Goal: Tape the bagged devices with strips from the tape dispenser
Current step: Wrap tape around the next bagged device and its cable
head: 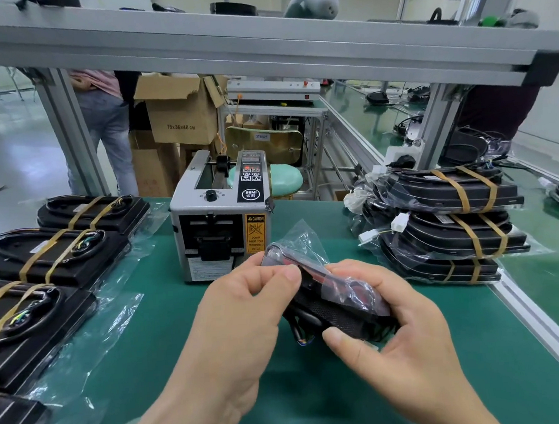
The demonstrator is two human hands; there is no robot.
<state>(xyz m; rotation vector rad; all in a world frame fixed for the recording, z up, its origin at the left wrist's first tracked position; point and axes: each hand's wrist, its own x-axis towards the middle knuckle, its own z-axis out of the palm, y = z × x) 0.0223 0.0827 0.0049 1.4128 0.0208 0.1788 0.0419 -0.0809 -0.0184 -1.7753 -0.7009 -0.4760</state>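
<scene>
HOLD: left hand (241, 300) fingers (253, 263) pinch the bag fold; right hand (395, 329) fingers curl round the device (338, 310), over the desk (166, 319) | PROGRESS: device in hand shows no tape; judged: strip not yet taken from dispenser (220, 216), just beyond fingers | COUNT: 1 in hand; 4 banded devices (53, 257) left of fingers; stack (451, 233) of about 3 right; 1 dispenser

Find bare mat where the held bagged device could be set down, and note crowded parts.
Free: mat between the tape dispenser and the left hand; mat right of the right hand, up to the stacked devices and table rail. Crowded: the left side, taped devices with spread bag tails.
</scene>
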